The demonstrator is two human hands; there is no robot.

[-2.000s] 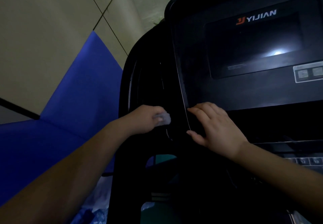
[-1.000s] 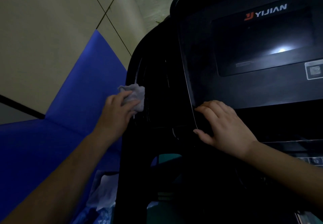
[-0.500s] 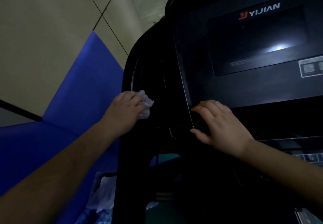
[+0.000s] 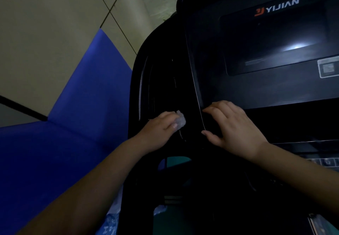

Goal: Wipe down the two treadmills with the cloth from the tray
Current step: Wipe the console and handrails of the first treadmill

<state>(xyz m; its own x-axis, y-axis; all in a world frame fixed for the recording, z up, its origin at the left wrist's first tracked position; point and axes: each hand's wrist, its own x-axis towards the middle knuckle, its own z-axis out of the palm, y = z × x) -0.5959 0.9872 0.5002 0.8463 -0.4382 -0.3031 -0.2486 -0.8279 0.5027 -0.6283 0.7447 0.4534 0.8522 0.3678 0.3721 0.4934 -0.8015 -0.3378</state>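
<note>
A person's left hand (image 4: 161,126) pinched a small, crumpled, pale grey cloth (image 4: 180,120) in curled fingers, pressing it on the glossy black left side of the treadmill console (image 4: 211,60). The right hand (image 4: 234,130) rested just right of it, fingers loosely spread on the console's near-left corner.

Cloth (image 4: 180,121) left of console (image 4: 256,91) (left hand (image 4: 159,127) on it).
</note>
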